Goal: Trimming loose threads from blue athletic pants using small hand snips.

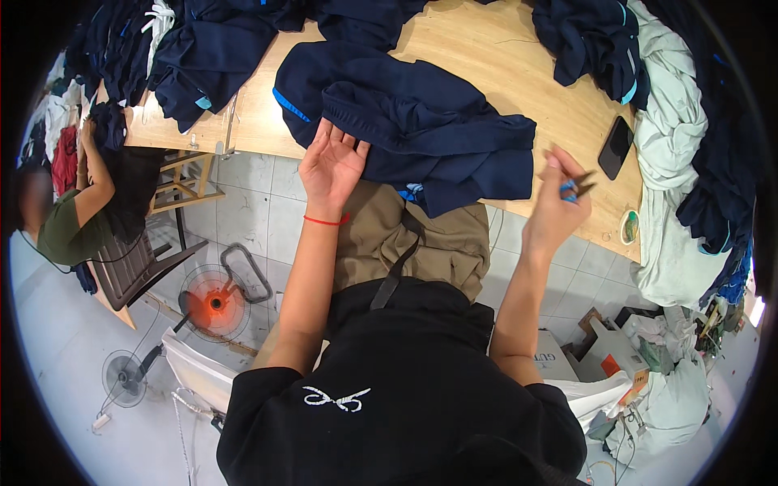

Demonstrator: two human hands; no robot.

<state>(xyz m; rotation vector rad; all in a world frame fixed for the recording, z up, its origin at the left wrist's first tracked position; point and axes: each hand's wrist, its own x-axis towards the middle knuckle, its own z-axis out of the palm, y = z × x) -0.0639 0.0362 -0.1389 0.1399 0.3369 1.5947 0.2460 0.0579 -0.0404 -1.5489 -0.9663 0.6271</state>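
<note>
Garment (421, 130), navy, lies before me on the table (519, 73); my left hand (331, 166) rests open on its near edge, my right hand (559, 202) pinches small blue-handled snips (575, 188).

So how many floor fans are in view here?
2: a glowing orange round floor fan beside the grey chair, and a small grey round floor fan lower left. Others may be hidden.

the navy garment (429, 134) under the left hand (331, 166) is soft matt cloth, creased, with smooth bright-blue piping. the table (502, 73) is pale wood — smooth, faintly satin. the right hand (555, 206) pinches small thread snips (577, 189), dark metal blades, blue plastic grip. the phone (616, 147) is glossy black glass. pale green fabric (673, 138) looks matt, crumpled.
</note>
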